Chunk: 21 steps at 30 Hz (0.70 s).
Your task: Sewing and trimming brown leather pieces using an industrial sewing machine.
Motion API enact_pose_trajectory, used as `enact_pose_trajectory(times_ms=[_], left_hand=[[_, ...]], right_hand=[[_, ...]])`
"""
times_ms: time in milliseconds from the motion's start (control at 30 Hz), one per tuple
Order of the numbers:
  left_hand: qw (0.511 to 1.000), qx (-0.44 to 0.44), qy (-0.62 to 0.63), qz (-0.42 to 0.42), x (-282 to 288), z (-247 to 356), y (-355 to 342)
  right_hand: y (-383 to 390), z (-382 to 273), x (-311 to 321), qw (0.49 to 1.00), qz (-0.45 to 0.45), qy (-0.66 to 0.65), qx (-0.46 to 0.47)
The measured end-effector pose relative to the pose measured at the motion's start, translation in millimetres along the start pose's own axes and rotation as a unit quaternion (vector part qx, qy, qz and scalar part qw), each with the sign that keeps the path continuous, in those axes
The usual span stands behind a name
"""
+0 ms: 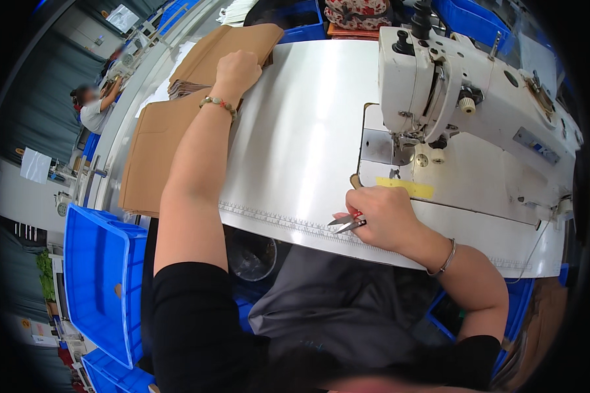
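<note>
My left hand (238, 72) reaches far forward to the upper stack of flat brown panels (210, 54). Its fingers curl down at the stack's right edge, and what they pinch is hidden. A second stack of brown panels (152, 147) lies nearer, beside my left forearm. Close to the table's front edge, my right hand (383, 213) is closed around small scissors (349, 224), their blades pointing left and slightly apart. A small brown tab (355, 181) shows just beyond my right knuckles; whether I hold it is unclear.
A white sewing machine (452, 98) stands at the right of the white table (295, 131). A printed ruler (282, 219) runs along the front edge. Blue bins (101, 275) stand at the left, with a black bucket (250, 259) below the table. Another person (95, 108) sits far left.
</note>
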<state>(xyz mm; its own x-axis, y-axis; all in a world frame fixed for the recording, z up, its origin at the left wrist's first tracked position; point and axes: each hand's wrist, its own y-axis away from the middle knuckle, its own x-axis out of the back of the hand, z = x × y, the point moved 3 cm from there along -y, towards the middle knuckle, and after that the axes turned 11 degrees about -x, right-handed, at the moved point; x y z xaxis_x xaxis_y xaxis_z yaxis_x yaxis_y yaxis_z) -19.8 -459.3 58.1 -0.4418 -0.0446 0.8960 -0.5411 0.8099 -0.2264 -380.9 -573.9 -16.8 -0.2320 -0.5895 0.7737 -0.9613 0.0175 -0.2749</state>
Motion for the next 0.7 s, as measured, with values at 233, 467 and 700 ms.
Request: enact_pose_trajectory(times_ms=[233,467,700], left_hand=[[1.000,0.001,0.010,0.008,-1.4,-6.9,-11.1],[0.999,0.012,0.032,-0.002,-0.1,-28.2,-8.9],[0.966,0.136,0.105,0.192,13.2,-75.4,15.4]], right_hand=[[-0.1,1.5,-0.2,1.000,0.003,-0.004,-0.005],[1.5,0.0,-2.3,1.000,-0.006,0.009,0.004],[4.2,-8.9,-6.2,0.995,0.056,0.003,0.088]])
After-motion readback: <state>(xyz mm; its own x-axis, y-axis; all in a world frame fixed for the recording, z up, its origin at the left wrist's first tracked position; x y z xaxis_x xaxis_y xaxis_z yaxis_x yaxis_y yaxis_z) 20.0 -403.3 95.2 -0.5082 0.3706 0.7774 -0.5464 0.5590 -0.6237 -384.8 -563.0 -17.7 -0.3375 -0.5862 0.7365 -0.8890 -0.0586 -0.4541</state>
